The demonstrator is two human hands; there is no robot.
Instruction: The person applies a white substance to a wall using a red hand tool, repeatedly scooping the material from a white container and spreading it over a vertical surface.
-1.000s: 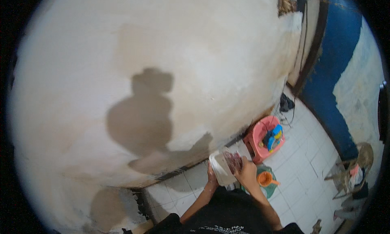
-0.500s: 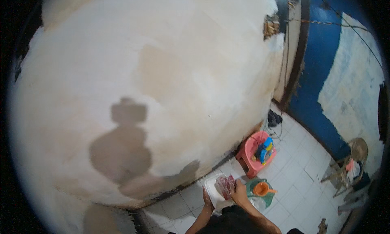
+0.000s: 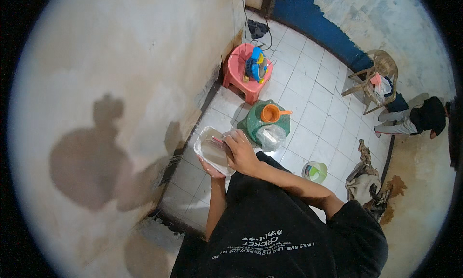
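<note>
My left hand is closed around the side and underside of a white tub, which sits tilted in front of my body. Pale paste-like material lines the tub's inside, as far as I can see. My right hand reaches over the tub's right side, fingers pinched on a flat reddish scraper. Only the scraper's thin edge shows; the rest is hidden by the fingers.
A pink stool holds a blue and yellow object. Nearer stands a green container with an orange dipper and a clear bag. A small tub, a chair and another person are rightward. A patchy wall rises left.
The view has tilted down and turned rightward, showing more floor and my shirt. The scraper, seen broad and flat before, now shows edge-on, with my right hand over the tub.
</note>
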